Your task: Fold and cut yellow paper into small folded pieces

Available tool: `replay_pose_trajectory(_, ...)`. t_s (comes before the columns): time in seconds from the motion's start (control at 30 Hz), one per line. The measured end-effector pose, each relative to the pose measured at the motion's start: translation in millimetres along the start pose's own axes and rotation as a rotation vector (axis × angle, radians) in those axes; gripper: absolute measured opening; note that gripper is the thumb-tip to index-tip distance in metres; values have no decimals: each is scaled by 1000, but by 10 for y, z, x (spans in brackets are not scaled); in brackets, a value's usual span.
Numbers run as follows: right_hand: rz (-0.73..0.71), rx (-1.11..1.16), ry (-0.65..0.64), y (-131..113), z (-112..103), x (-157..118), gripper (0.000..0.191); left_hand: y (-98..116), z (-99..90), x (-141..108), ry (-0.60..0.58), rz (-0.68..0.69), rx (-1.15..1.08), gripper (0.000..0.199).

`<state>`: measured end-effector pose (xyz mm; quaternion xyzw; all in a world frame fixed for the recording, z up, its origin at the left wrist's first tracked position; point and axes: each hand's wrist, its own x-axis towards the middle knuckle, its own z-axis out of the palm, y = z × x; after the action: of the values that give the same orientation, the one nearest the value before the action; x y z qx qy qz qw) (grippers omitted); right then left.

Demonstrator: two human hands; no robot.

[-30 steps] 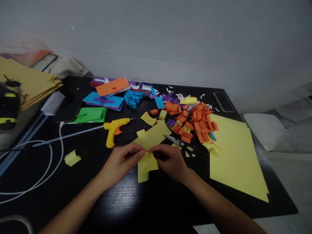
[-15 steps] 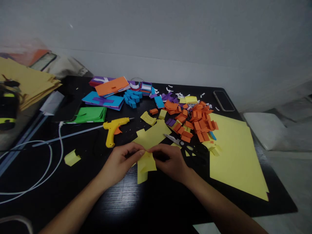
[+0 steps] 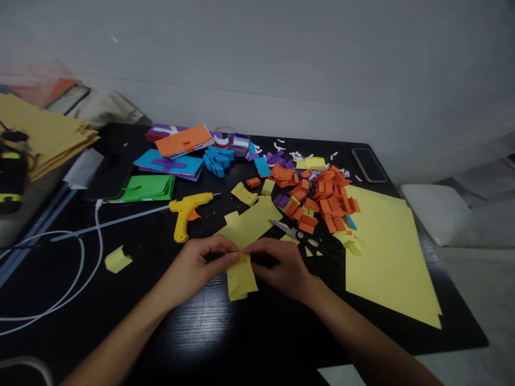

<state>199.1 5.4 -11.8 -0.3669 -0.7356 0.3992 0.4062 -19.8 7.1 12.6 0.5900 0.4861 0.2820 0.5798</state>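
Note:
My left hand (image 3: 205, 262) and my right hand (image 3: 284, 265) pinch the upper edge of a small piece of yellow paper (image 3: 242, 276) from either side. The piece hangs down between them with creases across it. Behind my fingers a larger cut sheet of yellow paper (image 3: 253, 221) lies on the black table. A pair of scissors (image 3: 295, 233) rests just beyond my right hand, its blades pointing left. To the upper left of my left hand lies a yellow glue gun (image 3: 187, 212) with an orange trigger.
Folded orange paper pieces (image 3: 332, 201) are heaped right of centre. Large yellow sheets (image 3: 390, 257) lie at the right, below a phone (image 3: 369, 165). Orange, blue and green paper stacks (image 3: 151, 187) stand back left. A white cable (image 3: 100, 236) loops at the left, near a folded yellow piece (image 3: 118, 259).
The yellow paper in my fingers has been folded or turned, so its lower flap now hangs flatter and closer to the strip beneath. Both hands stay almost in place.

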Motion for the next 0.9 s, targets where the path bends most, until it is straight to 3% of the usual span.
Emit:
replay_pose_trajectory(0.37, -19, -41, 7, -17, 7, 2, 17, -57, 14, -4, 44, 33, 31, 17)
replay_pose_trajectory(0.63, -15, 2, 37, -9, -1, 0, 13, 3, -14, -4, -20, -84, -103, 15)
replay_pose_trajectory(0.9, -25, -10, 36, -10, -6, -1, 14, 4, -8, 10, -2, -79, -99, 13)
